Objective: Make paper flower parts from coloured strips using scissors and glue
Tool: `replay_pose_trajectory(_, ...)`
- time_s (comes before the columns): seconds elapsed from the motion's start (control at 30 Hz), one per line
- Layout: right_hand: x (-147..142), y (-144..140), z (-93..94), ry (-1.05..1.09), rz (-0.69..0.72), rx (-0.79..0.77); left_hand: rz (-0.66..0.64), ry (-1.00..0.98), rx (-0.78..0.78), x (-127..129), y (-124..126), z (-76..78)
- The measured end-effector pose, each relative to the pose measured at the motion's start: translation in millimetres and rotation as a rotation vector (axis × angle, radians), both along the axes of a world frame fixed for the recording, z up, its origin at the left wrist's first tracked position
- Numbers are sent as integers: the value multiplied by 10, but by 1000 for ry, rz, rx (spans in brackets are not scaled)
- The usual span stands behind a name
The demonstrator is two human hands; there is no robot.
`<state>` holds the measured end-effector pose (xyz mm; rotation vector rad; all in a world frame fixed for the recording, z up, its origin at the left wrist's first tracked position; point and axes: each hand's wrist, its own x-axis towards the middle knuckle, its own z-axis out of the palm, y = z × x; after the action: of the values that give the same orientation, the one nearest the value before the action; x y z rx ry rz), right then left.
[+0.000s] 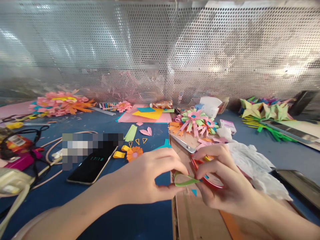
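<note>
Between my two hands a green paper strip (185, 183) is bent into a teardrop loop. My left hand (150, 173) pinches its rounded end with thumb and fingers. The narrow end sits in the fingertips of my right hand (222, 178). Behind my right hand lie scissors (186, 145) with red handles, partly hidden by the fingers. Left of the hands are an orange paper flower (134, 153), yellow paper pieces (119, 154), small folded yellow triangles (137, 141), a pink folded petal (146, 131) and flat green strips (130, 133).
Paper flowers (193, 120) and a white plastic bag (252, 163) lie on the right. A black phone (93, 163), cables (51, 146) and a pink flower bunch (60, 101) are at left. Coloured sheets (125, 116) lie before the perforated metal panel (160, 43).
</note>
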<state>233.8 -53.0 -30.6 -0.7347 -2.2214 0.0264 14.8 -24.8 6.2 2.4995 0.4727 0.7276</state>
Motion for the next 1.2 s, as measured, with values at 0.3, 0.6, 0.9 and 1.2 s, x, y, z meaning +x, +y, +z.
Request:
replay_pose_trajectory(0.3,-4,-12,14,5,23,3,0,-5,11,-8,2,-12)
replay_pose_trajectory(0.6,-7,-32,-20,32,25,-33,-14,-5,4,-3,9,-11)
replay_pose_trajectory(0.9,-25,-58,-14,49,42,-47,-24,11,-10,-4,16,-7)
replay_pose_trajectory(1.2,-28,-37,-14,81,18,-37,24,14,-39,-17,2,-11)
